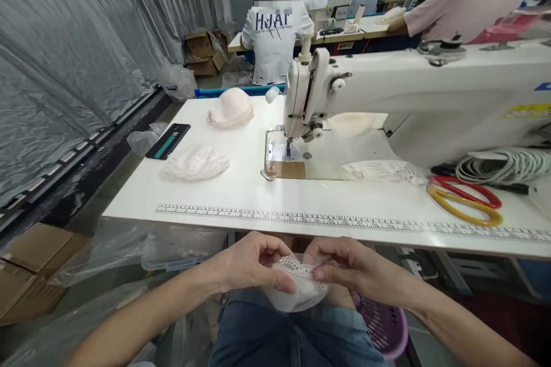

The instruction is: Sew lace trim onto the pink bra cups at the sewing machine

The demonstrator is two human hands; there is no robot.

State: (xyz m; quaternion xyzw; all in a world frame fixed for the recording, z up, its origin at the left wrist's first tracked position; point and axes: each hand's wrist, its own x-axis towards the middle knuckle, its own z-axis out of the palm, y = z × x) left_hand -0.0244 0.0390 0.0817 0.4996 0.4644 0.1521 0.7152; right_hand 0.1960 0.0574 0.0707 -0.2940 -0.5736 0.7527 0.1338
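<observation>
White lace-trimmed piece (297,297), one, low at the centre of the frame, above the lap. Left hand (253,264): fingers curled, thumb across the front, clamped on the piece's left side. Right hand (350,264): thumb and fingers pinched on the lace at its upper right edge.

Denim shorts (297,338), blue, directly below, bottom centre. Purple basket (403,332), perforated, lower right of centre, partly behind the right forearm.

Counter (241,190), white, across the middle of the frame; printed ruler scale (301,218) along its near edge. Sewing machine (301,97), white, centre to upper right. White lace bundle (383,171), beneath the machine's arm. Red loop (497,200) and yellow loop (497,219), overlapping, right of the frame; coiled cable (503,166), pale, just above them.

Left part of the counter: crumpled lace piece (196,163), off-white; black phone (169,141), screen partly green, just beside it; pale pink moulded cup (232,108), above both.

Cardboard box (30,275), lower left. Silver sheeting (86,40), upper left. Person in a white shirt (275,40), upper centre, back turned; pink sleeve (426,14) of another person, upper right.
</observation>
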